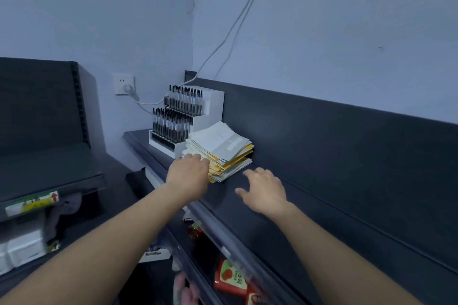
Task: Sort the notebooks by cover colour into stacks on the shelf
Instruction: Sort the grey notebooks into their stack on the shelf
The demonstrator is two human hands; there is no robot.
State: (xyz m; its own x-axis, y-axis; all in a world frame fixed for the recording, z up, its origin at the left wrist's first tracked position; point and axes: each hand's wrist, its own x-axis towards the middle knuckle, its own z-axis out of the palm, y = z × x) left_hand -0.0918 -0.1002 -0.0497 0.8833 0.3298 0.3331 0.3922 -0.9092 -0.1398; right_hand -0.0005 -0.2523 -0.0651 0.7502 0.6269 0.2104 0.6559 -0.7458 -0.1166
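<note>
A messy stack of thin notebooks (223,148), with white and yellow covers mixed, lies on the dark top shelf (309,205) beside a pen display. A white notebook is on top. My left hand (189,176) rests against the stack's near left edge, fingers curled over the lower notebooks. Whether it grips any of them is hidden by the hand itself. My right hand (264,190) hovers just right of the stack, fingers spread and palm down over the bare shelf, holding nothing.
A white tiered pen display (183,119) full of dark pens stands left of the stack at the shelf's end. A wall socket (124,84) with cables is behind. Red packets (231,277) lie on the lower shelf. Another dark shelf unit (44,156) stands at left.
</note>
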